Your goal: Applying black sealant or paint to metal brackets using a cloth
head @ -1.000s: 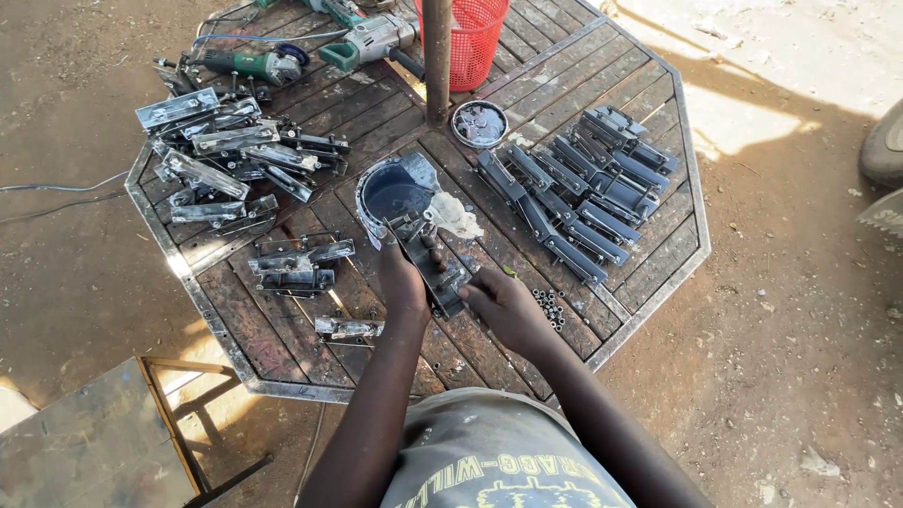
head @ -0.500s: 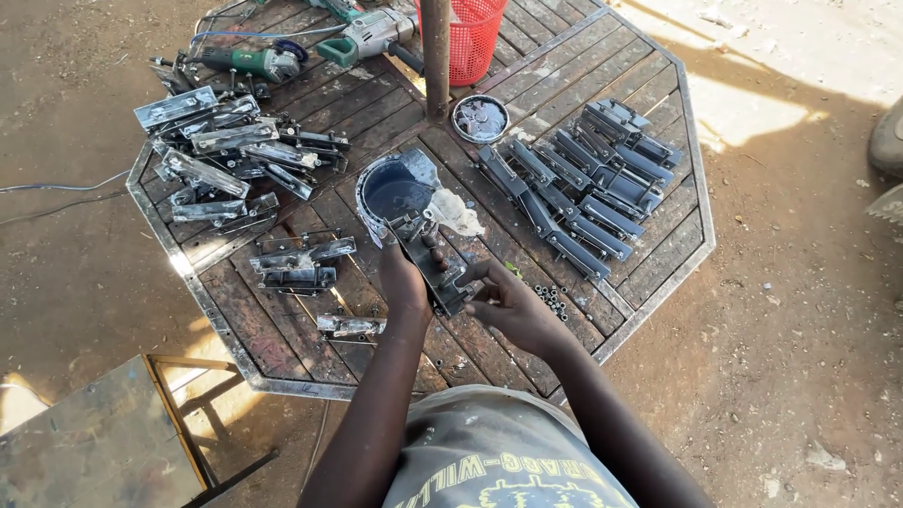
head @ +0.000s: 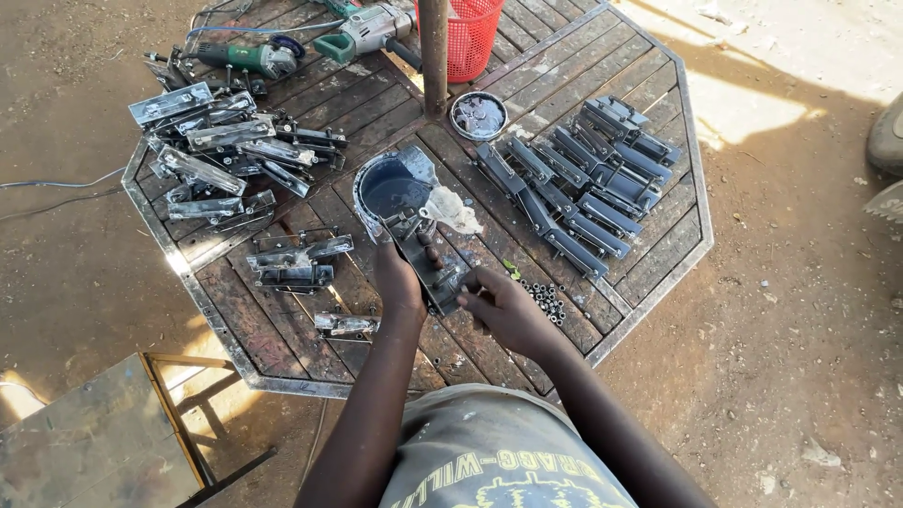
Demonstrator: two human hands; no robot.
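Roughly midway: both hands work one dark metal latch [head: 435, 268] at table centre, left hand [head: 400, 282] gripping its edge, right hand [head: 497, 303] pinching its near end. Painted latches [head: 578, 188] lie at two o'clock, bare ones [head: 226, 155] at ten, paint tin [head: 390, 188] just beyond.

Packages: I am seeing none on my table.
Labels: I am not finding any.
Signs: none are standing here.
Screens: none are showing.
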